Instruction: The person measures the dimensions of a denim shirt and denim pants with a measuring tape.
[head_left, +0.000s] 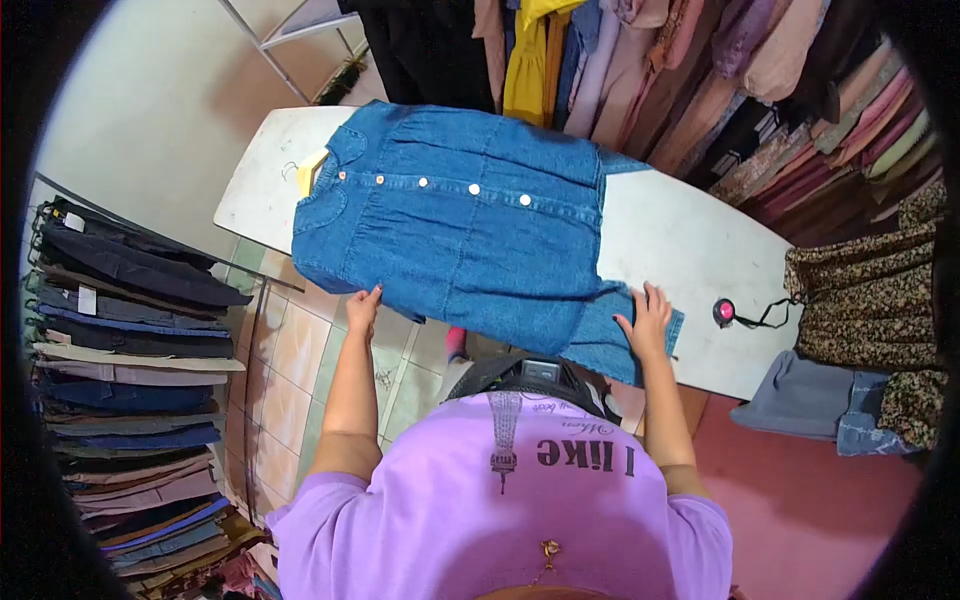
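A blue denim dress point(470, 240) with white snap buttons lies spread flat across a white board point(690, 260). Its collar points left, where a yellow hanger point(312, 168) sticks out. My left hand point(363, 305) pinches the near edge of the dress at its left side, with the thumb on top of the cloth. My right hand point(648, 318) lies flat with fingers spread on the lower right part of the dress, close to the board's near edge.
A small pink and black round object point(724, 312) with a black cord sits on the board right of my right hand. Clothes hang on a rack point(640, 60) behind the board. Folded trousers point(130, 360) are stacked at left. Grey and patterned fabric point(850, 380) lies at right.
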